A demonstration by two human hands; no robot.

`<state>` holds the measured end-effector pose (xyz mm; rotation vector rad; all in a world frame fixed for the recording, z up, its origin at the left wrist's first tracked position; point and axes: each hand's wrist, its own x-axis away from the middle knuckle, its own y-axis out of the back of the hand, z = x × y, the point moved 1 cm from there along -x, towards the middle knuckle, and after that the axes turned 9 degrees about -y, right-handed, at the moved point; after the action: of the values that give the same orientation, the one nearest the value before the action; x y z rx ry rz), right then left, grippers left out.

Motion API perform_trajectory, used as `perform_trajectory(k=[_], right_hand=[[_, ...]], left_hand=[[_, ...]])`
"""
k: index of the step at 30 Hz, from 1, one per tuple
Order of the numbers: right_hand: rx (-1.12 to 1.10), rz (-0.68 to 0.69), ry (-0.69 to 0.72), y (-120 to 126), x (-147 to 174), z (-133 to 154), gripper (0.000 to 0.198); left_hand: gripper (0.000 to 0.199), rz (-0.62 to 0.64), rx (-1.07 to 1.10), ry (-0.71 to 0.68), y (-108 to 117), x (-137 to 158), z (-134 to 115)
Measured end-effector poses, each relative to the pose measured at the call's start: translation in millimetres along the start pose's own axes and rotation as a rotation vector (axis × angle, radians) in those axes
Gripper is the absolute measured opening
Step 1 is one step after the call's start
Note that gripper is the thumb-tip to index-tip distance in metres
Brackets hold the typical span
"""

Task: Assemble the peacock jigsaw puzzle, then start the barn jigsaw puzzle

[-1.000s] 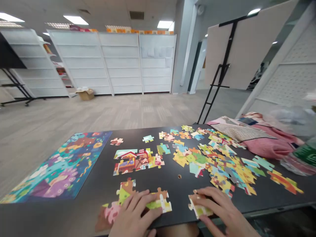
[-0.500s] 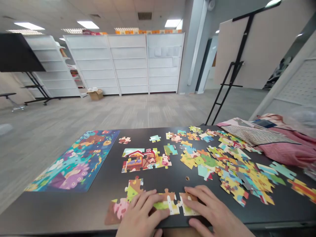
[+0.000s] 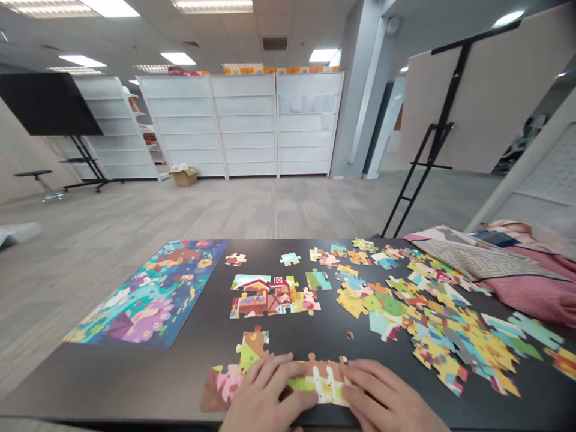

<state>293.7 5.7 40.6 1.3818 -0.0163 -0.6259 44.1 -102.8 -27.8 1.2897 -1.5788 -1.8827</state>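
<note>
My left hand (image 3: pixel 270 393) rests on a low strip of joined jigsaw pieces (image 3: pixel 322 384) that shows a white fence on green, its thumb and fingers pressed on the pieces. At the strip's right end, my right hand (image 3: pixel 389 396) grips a jigsaw piece, which its fingers mostly cover. No gap shows between that piece and the strip. Left of my left hand lie a pink pig piece (image 3: pixel 227 382) and a green-and-brown piece (image 3: pixel 253 349) above it. Farther back sits a joined barn section (image 3: pixel 270 300) with a farmer and a pink animal.
A heap of loose jigsaw pieces (image 3: pixel 450 324) covers the table's right side. A blue picture sheet (image 3: pixel 148 300) lies at the left. Pink patterned cloth (image 3: pixel 526 288) is at the right edge. Beyond the table stand an easel board (image 3: pixel 486 102) and white shelves (image 3: pixel 243 126).
My right hand has moved its piece left against the fence strip, and the gap between them has closed. My left hand stays on the strip. The camera view has shifted slightly.
</note>
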Motion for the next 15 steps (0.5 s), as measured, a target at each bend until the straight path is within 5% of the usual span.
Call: perform_trajectory(k=[10,15], right_hand=[[0.060,0.054,-0.107,2.6,-5.4,7.3,0.029],[-0.045,0.073,-0.135,6.6,-8.6,5.5,0.030]], left_hand=[[0.040,-0.025,0.041,0.099,-11.1,-0.4,-6.7],[0.029,0.010,0.063,0.108,1.3,-16.7,-8.0]])
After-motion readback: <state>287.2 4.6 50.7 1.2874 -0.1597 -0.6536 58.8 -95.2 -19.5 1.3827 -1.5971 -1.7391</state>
